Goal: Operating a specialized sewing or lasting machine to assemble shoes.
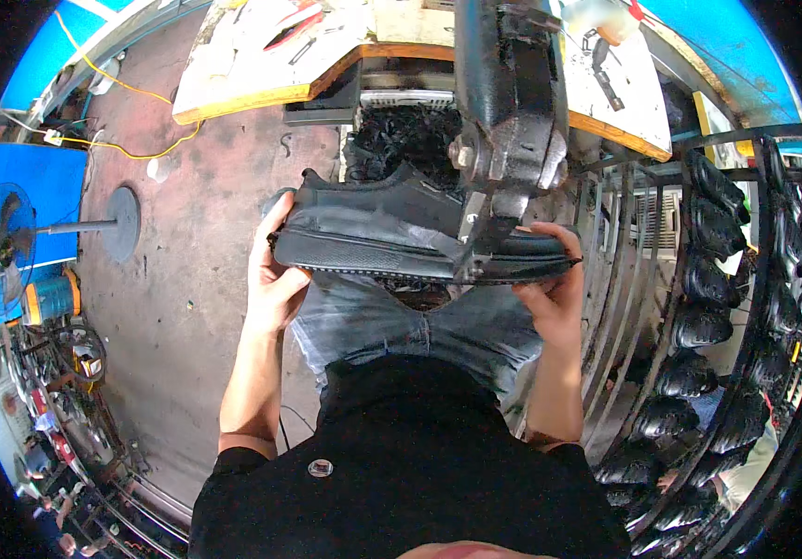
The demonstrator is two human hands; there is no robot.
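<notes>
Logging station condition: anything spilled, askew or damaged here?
A yellow cord loops loosely left of the table, a possible snag; whether it hangs or lies on the floor is unclear. What look like black scraps lie heaped by the table, just beyond the shoe, though that may be ordinary waste. No clear damage shows on the shoe.

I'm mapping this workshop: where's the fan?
The fan is at the head view's left edge, by the blue panel, well left of the left hand.
</notes>
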